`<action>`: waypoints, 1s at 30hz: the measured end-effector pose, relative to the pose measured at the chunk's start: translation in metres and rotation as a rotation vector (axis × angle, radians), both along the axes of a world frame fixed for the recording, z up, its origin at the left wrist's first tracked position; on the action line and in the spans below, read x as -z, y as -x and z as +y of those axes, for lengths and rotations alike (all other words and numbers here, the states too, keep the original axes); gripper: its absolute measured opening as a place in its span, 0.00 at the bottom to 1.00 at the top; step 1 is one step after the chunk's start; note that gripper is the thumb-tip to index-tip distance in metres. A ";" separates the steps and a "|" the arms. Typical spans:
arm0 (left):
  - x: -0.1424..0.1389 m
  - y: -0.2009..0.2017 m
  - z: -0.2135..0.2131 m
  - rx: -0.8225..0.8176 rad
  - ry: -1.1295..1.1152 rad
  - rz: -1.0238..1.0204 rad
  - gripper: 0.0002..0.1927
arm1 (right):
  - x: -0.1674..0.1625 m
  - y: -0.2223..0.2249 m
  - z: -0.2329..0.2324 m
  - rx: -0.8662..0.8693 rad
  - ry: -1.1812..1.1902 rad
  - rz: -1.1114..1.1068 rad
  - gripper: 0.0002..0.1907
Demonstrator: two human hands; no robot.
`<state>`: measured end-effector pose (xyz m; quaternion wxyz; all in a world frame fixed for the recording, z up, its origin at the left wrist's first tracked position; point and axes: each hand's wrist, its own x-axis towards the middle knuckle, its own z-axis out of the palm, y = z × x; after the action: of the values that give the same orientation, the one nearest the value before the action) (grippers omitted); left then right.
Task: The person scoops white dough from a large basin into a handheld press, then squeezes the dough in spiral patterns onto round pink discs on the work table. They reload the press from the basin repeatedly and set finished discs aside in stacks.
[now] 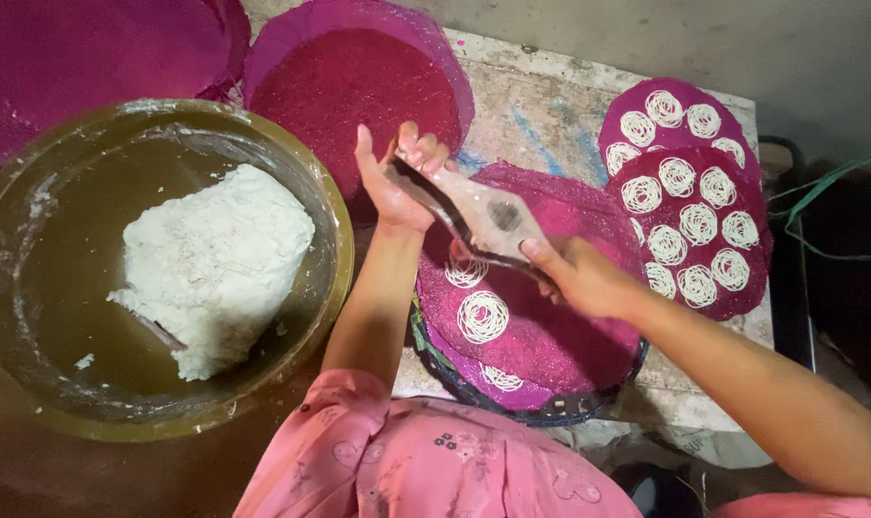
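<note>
Nearby, white dough [215,264] inside the brass bowl [335,240].

Metal noodle press [483,216] over a magenta mat [551,336]
Dough-smeared press held tilted at frame centre; the round mat below carries white noodle coils [482,317].

Left hand [394,187] and right hand [577,276] raised, fingers curled shut.
</note>
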<state>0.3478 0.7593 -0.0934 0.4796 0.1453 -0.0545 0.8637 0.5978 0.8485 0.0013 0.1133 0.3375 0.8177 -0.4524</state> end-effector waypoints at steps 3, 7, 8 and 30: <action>0.005 -0.007 -0.006 0.005 0.099 -0.072 0.28 | 0.000 -0.006 0.000 0.059 0.149 -0.073 0.39; 0.001 -0.023 0.008 0.032 0.049 -0.146 0.28 | -0.009 -0.013 0.018 -0.007 -0.052 -0.153 0.40; -0.002 -0.023 0.013 0.027 0.017 -0.126 0.27 | -0.009 -0.013 0.021 -0.024 -0.127 -0.120 0.40; 0.023 -0.063 -0.060 -0.361 0.882 1.295 0.35 | 0.041 -0.050 0.059 0.192 0.004 0.240 0.31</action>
<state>0.4112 0.6995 -0.1165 0.2822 0.4210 0.6049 0.6142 0.6475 0.9075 -0.0395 -0.0282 0.3576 0.7883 -0.4999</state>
